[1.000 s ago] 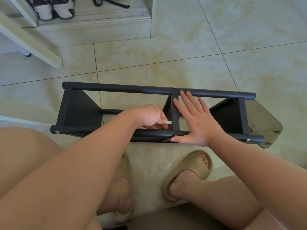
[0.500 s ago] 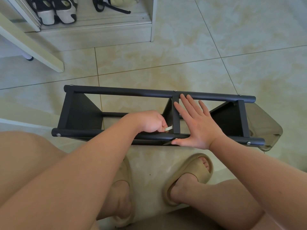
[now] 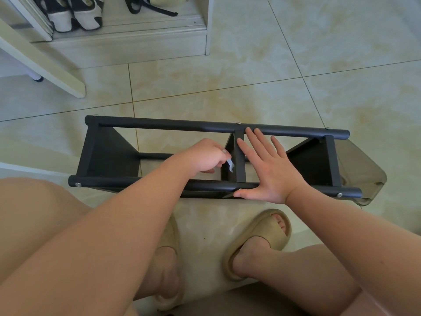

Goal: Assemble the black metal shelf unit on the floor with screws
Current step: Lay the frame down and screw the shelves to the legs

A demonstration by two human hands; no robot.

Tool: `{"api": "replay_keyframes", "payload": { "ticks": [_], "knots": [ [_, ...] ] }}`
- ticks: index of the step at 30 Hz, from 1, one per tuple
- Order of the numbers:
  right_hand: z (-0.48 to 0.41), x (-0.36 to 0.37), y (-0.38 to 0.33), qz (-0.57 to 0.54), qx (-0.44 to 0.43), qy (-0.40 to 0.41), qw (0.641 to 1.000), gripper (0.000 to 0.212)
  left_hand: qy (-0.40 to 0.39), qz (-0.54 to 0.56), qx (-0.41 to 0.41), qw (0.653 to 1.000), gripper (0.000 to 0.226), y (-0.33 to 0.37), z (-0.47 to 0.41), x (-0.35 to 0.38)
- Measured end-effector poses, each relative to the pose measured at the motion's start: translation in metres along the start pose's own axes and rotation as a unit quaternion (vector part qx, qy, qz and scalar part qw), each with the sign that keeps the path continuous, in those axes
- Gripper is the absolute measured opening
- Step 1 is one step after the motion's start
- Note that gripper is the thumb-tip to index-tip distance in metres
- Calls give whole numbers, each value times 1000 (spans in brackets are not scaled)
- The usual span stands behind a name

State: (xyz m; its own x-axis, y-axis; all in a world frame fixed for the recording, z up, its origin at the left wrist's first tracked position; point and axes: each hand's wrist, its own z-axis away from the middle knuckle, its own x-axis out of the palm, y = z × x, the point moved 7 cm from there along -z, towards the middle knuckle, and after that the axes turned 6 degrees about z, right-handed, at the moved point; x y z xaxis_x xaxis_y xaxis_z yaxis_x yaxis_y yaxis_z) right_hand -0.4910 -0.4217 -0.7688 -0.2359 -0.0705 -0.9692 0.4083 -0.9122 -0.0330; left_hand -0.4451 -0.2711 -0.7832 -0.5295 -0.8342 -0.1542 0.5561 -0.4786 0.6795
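Flat silver wrench (image 3: 230, 164), matte tubular shelf (image 3: 170, 126)

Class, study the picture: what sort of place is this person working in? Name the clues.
Probably a home, perhaps by an entrance: shoes sit in a low white cabinet, the floor is glossy beige tile, and the person wears soft slippers beside the black shelf unit.

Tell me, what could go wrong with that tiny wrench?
The small flat wrench, only pinched by the left hand, could slip and drop inside the black shelf frame. The right hand lies flat right by the middle crossbar, so a slipping wrench might jab it.
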Motion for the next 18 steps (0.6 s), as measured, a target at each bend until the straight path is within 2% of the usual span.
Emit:
{"api": "replay_keyframes", "payload": {
  "ticks": [3,9,12,18],
  "knots": [
    [0,0,-1,-2,-1,4,1000,123,8,106,-39,994,22,-6,-3,5],
    [0,0,0,-2,-2,4,1000,123,29,89,-61,994,12,-8,-4,11],
    [0,1,0,-4,-2,6,1000,123,45,109,-67,991,17,-7,-3,9],
    [0,0,0,-4,-2,8,1000,123,28,112,-53,992,22,-5,-4,11]
  ]
}}
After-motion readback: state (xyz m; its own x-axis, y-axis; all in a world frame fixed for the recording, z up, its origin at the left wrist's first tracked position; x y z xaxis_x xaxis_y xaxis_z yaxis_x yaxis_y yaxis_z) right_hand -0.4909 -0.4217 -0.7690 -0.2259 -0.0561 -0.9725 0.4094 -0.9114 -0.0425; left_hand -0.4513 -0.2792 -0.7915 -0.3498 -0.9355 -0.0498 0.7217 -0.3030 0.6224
